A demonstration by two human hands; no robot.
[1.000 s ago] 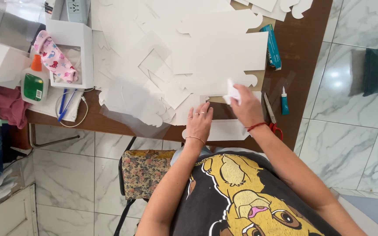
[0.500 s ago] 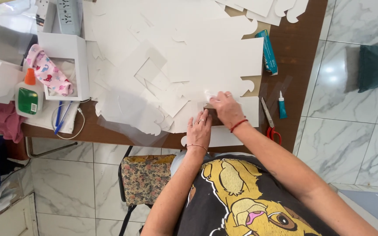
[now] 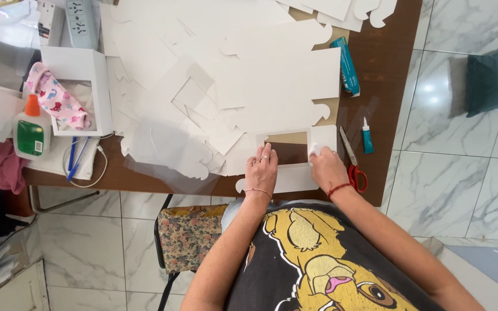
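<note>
Both hands are down flat on a white card cutout [image 3: 295,175] with a rectangular window in it, lying at the near edge of the brown surface [image 3: 387,86]. The left hand [image 3: 262,170] rests open, fingers spread, pressing on the card's left border beside the window. The right hand [image 3: 327,168] presses on the card's right side, fingers curled a little over something small and white; I cannot tell whether it is gripping it or only pushing down. Through the window the dark wood shows. Just right of that hand lie red-handled scissors [image 3: 354,167] and a small glue tube [image 3: 367,138], with a teal box [image 3: 346,66] farther back. A heap of white card pieces [image 3: 231,69] covers the middle. Off to the left stand a glue bottle [image 3: 31,129] with an orange cap and a white box [image 3: 82,92] holding patterned cloth.
</note>
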